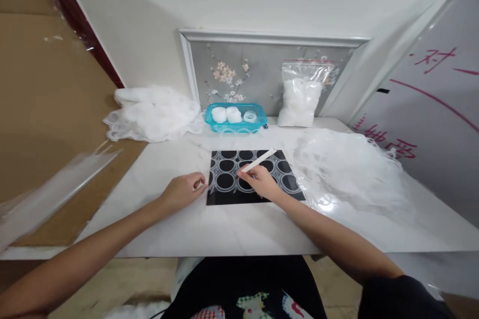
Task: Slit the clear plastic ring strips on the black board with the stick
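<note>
A black mat (220, 198) lies on the white table, covered with rows of clear-rimmed rings (225, 181). Over its middle, my right hand (260, 179) is closed on a slim white stick (260, 159), which slants up and to the right; its exact kind does not show. At the mat's left edge my left hand (184, 190) is curled with thumb and fingertips together. A small pale bit shows at those fingers, too small to name.
Behind the mat stands a blue tray (235, 127) with white rolls and a clear ring. White netted material (153, 114) is heaped at left. A zip bag (299, 102) of white pieces leans at the back; a clear plastic pile (352, 174) covers the right. Cardboard (48, 84) borders the left.
</note>
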`<state>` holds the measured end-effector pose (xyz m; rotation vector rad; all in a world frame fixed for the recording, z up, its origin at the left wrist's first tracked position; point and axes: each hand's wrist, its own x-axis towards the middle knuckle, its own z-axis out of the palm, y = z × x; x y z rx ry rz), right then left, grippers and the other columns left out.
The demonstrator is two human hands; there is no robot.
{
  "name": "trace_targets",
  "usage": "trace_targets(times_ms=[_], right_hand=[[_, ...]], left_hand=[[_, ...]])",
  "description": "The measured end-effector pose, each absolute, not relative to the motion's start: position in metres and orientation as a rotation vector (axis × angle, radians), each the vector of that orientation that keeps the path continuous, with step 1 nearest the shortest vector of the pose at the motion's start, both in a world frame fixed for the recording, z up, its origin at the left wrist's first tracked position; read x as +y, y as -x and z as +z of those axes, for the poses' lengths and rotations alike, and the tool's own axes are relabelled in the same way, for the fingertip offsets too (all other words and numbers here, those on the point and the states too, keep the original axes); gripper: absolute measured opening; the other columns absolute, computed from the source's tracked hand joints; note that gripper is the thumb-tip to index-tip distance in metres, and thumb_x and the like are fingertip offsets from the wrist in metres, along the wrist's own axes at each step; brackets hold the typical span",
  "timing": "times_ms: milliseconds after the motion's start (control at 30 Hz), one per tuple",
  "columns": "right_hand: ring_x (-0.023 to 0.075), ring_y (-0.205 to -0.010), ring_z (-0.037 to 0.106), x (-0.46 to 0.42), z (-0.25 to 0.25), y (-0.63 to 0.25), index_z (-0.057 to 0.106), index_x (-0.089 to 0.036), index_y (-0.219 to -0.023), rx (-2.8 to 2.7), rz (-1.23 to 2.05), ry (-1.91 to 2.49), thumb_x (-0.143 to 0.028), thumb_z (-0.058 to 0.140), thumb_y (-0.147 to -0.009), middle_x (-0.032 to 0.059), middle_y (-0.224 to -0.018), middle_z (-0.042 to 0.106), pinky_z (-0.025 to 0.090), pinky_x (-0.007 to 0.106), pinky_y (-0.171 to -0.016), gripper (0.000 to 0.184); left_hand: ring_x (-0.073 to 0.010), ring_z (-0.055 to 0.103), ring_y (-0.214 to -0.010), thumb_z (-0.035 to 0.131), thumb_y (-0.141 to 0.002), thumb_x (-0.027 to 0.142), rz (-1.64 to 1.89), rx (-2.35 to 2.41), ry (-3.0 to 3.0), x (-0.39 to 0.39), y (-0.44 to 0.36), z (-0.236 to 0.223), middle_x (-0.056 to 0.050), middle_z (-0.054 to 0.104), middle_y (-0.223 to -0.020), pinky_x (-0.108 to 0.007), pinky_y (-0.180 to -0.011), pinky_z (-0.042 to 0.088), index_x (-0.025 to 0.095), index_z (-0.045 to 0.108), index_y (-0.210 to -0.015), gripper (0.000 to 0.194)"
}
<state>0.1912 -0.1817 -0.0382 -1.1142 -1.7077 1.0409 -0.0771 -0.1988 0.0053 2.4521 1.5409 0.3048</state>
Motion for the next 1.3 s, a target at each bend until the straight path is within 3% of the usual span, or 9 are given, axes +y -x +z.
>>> trace_targets(times_ms=[133, 200, 300, 467, 633, 733, 900, 1100, 1300], right_hand=[[0.0170, -0.065, 0.062, -0.156, -0.036, -0.148, 0.069, -0.016, -0.082, -1.843, 0.988, 1.035, -0.043, 0.056, -0.087, 0.0037, -0.069, 0.068, 0.045, 0.027, -0.062, 0.030], [0.0137, -0.055, 0.055, -0.138, -0.043, -0.129, 0.068, -0.015, -0.080, -1.847, 0.975, 1.035, -0.048, 0.055, -0.088, 0.0013, -0.060, 0.062, 0.039, 0.025, -0.053, 0.037], [0.0122, -0.051, 0.051, -0.121, -0.056, -0.114, 0.069, -0.013, -0.079, -1.854, 0.971, 1.055, -0.053, 0.053, -0.088, 0.0009, -0.058, 0.061, 0.036, 0.023, -0.050, 0.043], [0.0171, -0.065, 0.063, -0.124, -0.062, -0.114, 0.070, -0.015, -0.084, -1.883, 0.918, 1.072, -0.038, 0.057, -0.090, 0.0054, -0.072, 0.071, 0.046, 0.026, -0.061, 0.028], [0.0195, -0.067, 0.066, -0.127, -0.058, -0.115, 0.071, -0.015, -0.084, -1.933, 0.894, 1.074, -0.033, 0.057, -0.090, 0.0067, -0.075, 0.073, 0.047, 0.028, -0.063, 0.023], [0.0196, -0.070, 0.067, -0.126, -0.058, -0.115, 0.071, -0.015, -0.085, -1.939, 0.907, 1.054, -0.033, 0.057, -0.090, 0.0060, -0.077, 0.074, 0.049, 0.028, -0.065, 0.022], [0.0200, -0.075, 0.068, -0.124, -0.060, -0.115, 0.072, -0.016, -0.086, -1.964, 0.967, 1.003, -0.032, 0.058, -0.090, 0.0059, -0.081, 0.075, 0.051, 0.028, -0.069, 0.021], [0.0183, -0.076, 0.066, -0.124, -0.057, -0.115, 0.069, -0.017, -0.070, -1.995, 1.019, 0.938, -0.036, 0.057, -0.090, 0.0062, -0.086, 0.074, 0.048, 0.027, -0.067, 0.030], [0.0144, -0.063, 0.057, -0.130, -0.056, -0.136, 0.069, -0.015, -0.086, -2.001, 0.976, 1.009, -0.045, 0.053, -0.091, 0.0040, -0.076, 0.069, 0.042, 0.027, -0.058, 0.035]], left_hand=[[-0.0187, 0.065, -0.090, 0.043, -0.096, 0.035, 0.300, 1.528, -2.712, -0.218, 0.090, -0.011, -0.007, 0.064, -0.115, -0.027, -0.066, 0.047, 0.018, 0.060, -0.108, 0.027], [-0.0206, 0.063, -0.103, 0.044, -0.097, 0.038, 0.294, 1.509, -2.791, -0.213, 0.085, -0.014, -0.008, 0.063, -0.121, -0.027, -0.067, 0.048, 0.019, 0.059, -0.115, 0.030], [-0.0213, 0.064, -0.100, 0.046, -0.097, 0.043, 0.204, 1.463, -2.874, -0.199, 0.077, -0.018, -0.008, 0.067, -0.112, -0.027, -0.064, 0.047, 0.019, 0.059, -0.117, 0.034], [-0.0213, 0.068, -0.083, 0.042, -0.098, 0.049, 0.040, 1.520, -2.861, -0.188, 0.084, -0.025, -0.006, 0.071, -0.094, -0.027, -0.059, 0.043, 0.019, 0.063, -0.107, 0.038], [-0.0234, 0.070, -0.080, 0.043, -0.097, 0.051, 0.017, 1.550, -2.728, -0.189, 0.089, -0.023, -0.005, 0.074, -0.092, -0.029, -0.064, 0.046, 0.021, 0.059, -0.121, 0.042], [-0.0241, 0.070, -0.082, 0.043, -0.097, 0.051, 0.022, 1.526, -2.749, -0.191, 0.086, -0.023, -0.006, 0.074, -0.096, -0.030, -0.065, 0.047, 0.023, 0.056, -0.128, 0.044], [-0.0220, 0.069, -0.083, 0.041, -0.098, 0.050, 0.000, 1.484, -2.835, -0.192, 0.084, -0.025, -0.005, 0.073, -0.097, -0.028, -0.063, 0.046, 0.023, 0.060, -0.123, 0.042], [-0.0223, 0.069, -0.082, 0.042, -0.097, 0.051, 0.033, 1.485, -2.826, -0.192, 0.087, -0.027, -0.005, 0.072, -0.097, -0.029, -0.063, 0.048, 0.023, 0.060, -0.125, 0.044], [-0.0209, 0.066, -0.097, 0.037, -0.098, 0.053, 0.195, 1.386, -2.818, -0.195, 0.086, -0.030, -0.007, 0.069, -0.109, -0.030, -0.076, 0.052, 0.019, 0.060, -0.125, 0.049]])
